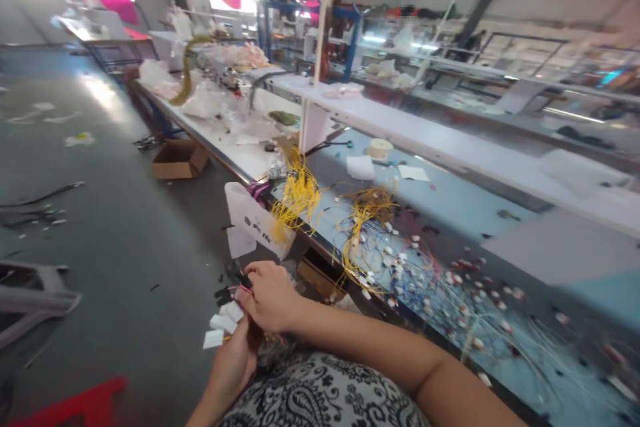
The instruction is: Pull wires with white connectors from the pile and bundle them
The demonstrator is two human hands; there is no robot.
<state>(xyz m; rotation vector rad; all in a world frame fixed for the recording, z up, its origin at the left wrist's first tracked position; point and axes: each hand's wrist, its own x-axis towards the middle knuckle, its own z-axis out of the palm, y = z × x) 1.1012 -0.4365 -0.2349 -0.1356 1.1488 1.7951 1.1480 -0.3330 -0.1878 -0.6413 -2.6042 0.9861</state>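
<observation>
My right hand (270, 293) is closed over a small bunch of wires with pink and dark ends, held low in front of my lap. Below it, my left hand (234, 360) grips the same bunch, from which several white plastic connectors (224, 323) stick out to the left. Both hands are off the bench's near edge, above the floor. On the blue bench top (450, 203) to the right lie bundles of yellow wires (297, 197) and a tangle of blue, red and white wires with small white connectors (400, 267).
A white bin (250, 220) hangs at the bench edge. A roll of tape (380, 147) and paper slips lie farther back. A cardboard box (179, 159) sits on the grey floor. A long white shelf (425, 133) runs above the bench. A red object (75, 407) lies bottom left.
</observation>
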